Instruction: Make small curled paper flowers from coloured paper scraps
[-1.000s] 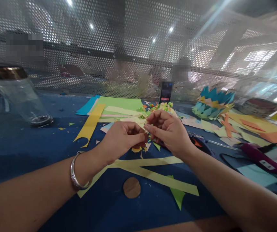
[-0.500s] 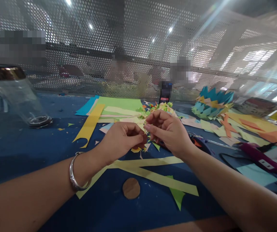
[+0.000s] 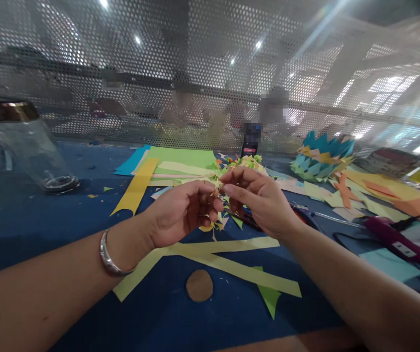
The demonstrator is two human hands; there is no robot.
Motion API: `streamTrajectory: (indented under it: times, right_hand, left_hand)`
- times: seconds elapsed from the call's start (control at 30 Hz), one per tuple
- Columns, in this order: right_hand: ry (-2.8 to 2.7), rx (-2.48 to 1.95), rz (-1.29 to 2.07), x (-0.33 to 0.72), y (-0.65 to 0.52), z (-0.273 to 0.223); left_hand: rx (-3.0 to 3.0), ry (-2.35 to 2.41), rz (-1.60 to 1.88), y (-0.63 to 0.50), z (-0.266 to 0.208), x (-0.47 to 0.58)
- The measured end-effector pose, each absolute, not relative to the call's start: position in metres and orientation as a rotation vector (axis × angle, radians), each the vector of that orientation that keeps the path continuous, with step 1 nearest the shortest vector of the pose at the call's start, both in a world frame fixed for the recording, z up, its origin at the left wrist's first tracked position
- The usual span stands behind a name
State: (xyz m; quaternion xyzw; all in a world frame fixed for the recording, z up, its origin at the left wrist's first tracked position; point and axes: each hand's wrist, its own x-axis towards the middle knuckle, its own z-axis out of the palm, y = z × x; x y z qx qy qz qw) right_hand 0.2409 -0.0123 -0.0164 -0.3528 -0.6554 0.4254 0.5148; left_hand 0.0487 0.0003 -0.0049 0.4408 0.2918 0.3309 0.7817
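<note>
My left hand (image 3: pixel 184 210), with a silver bangle (image 3: pixel 107 254) on its wrist, is turned palm up, its fingers curled and thumb pressed near the fingertips. A tiny pale bit shows at those tips, too small to name. Close beside it, my right hand (image 3: pixel 257 198) has its thumb and forefinger together in a pinch; what lies between them is hidden. Behind and under both hands is a heap of small paper scraps (image 3: pixel 252 164). Pale yellow paper strips (image 3: pixel 232 269) cross on the blue table below the hands, with a round brown cardboard disc (image 3: pixel 199 286) in front.
A glass jar (image 3: pixel 30 151) stands at left. Behind the hands are green paper sheets (image 3: pixel 184 155), a yellow strip (image 3: pixel 136 188) and a phone (image 3: pixel 250 139). At right are a spiky paper crown (image 3: pixel 321 156), paper pieces, a purple glue gun (image 3: pixel 396 237) and black cables. Perforated metal closes the back.
My left hand has rolled palm up, its fingertips rising a little toward the right hand. My right hand keeps its pinch nearly in place. The things on the table have not moved.
</note>
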Motion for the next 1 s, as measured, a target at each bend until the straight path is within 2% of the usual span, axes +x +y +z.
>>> streamTrajectory:
  times: [0.53, 0.63, 0.8, 1.0]
  right_hand:
    - [-1.63, -0.846, 1.002, 0.241, -0.013, -0.016]
    - [-1.675, -0.89, 0.945, 0.243, -0.013, -0.015]
    - [-1.799, -1.016, 0.859, 0.248, -0.011, -0.011]
    - [-1.89, -1.092, 0.872, 0.248, -0.01, -0.007]
  left_hand:
    - [0.967, 0.6, 0.596, -0.004, -0.003, 0.05]
    - [1.155, 0.725, 0.689, -0.003, -0.005, 0.05]
    - [1.51, 0.879, 1.035, 0.003, -0.008, 0.047]
    - [1.624, 0.822, 0.953, 0.004, -0.014, 0.045]
